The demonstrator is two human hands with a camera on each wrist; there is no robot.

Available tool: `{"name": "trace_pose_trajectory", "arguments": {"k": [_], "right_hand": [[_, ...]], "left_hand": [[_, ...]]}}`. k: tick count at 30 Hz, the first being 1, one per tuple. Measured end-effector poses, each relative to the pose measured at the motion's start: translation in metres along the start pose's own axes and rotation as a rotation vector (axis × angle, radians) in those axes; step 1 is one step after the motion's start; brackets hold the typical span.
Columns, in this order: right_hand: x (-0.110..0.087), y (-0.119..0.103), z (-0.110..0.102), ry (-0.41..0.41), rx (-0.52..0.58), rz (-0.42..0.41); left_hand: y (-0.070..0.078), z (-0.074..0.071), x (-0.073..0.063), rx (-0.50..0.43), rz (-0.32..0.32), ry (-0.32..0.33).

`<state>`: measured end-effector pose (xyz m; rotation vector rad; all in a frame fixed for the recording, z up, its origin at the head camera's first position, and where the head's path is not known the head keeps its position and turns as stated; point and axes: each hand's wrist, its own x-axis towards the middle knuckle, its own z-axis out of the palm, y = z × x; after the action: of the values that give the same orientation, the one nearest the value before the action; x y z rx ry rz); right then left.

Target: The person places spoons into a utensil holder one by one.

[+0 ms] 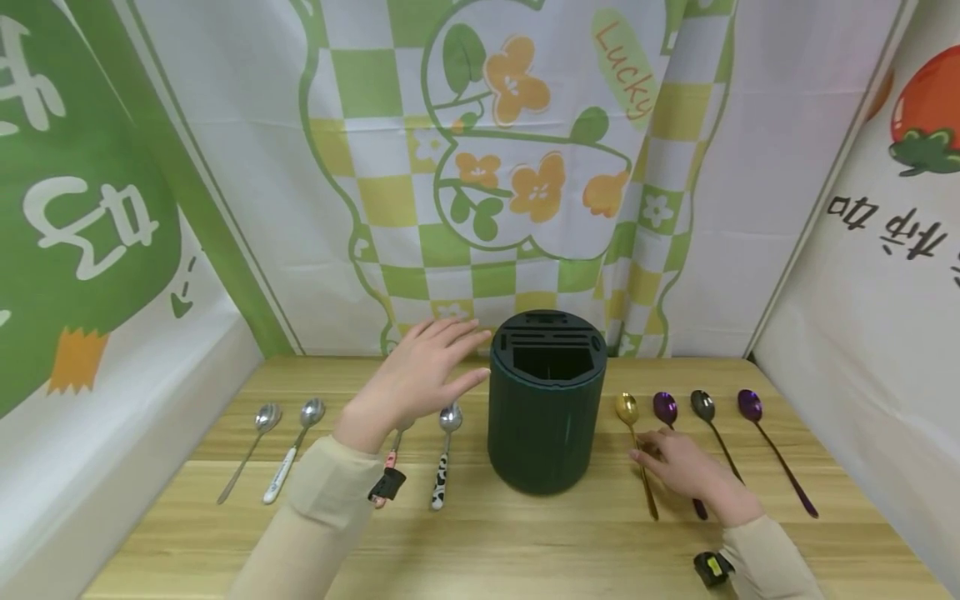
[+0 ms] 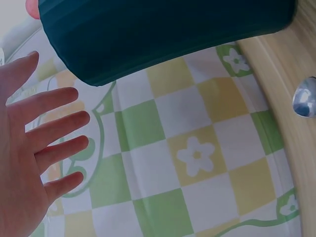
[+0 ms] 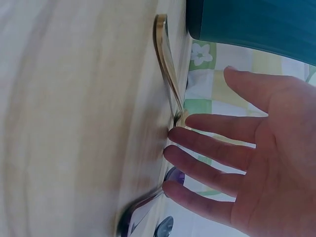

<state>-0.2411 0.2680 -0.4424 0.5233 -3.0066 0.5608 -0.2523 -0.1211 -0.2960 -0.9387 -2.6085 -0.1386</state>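
A dark green cylindrical utensil holder (image 1: 546, 433) with a slotted black top stands on the table. My left hand (image 1: 420, 371) hovers to its left, fingers spread and holding nothing; in the left wrist view its fingers (image 2: 61, 123) are straight. My right hand (image 1: 686, 467) is low over the spoons on the right, across a purple spoon (image 1: 664, 407). Its fingertips are right at the handle of the gold spoon (image 1: 627, 407), thumb apart from the fingers (image 3: 212, 148) in the right wrist view. A spoon with a cow-patterned handle (image 1: 441, 475) lies left of the holder.
A pink-handled spoon (image 1: 390, 460) lies partly hidden under the left arm. Further left are a white-handled spoon (image 1: 281, 475) and a plain silver spoon (image 1: 266, 417). A black spoon (image 1: 702, 405) and another purple spoon (image 1: 750, 405) lie at right. A patterned curtain (image 1: 375, 167) hangs behind.
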Motion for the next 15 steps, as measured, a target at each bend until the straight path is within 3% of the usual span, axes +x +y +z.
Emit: {"name": "trace_pose_trajectory", "arguments": {"k": [15], "right_hand": [[0.003,0.001,0.001,0.017,-0.004,0.007]], "left_hand": [[0.009,-0.001,0.012,-0.036,0.05,-0.009]]}}
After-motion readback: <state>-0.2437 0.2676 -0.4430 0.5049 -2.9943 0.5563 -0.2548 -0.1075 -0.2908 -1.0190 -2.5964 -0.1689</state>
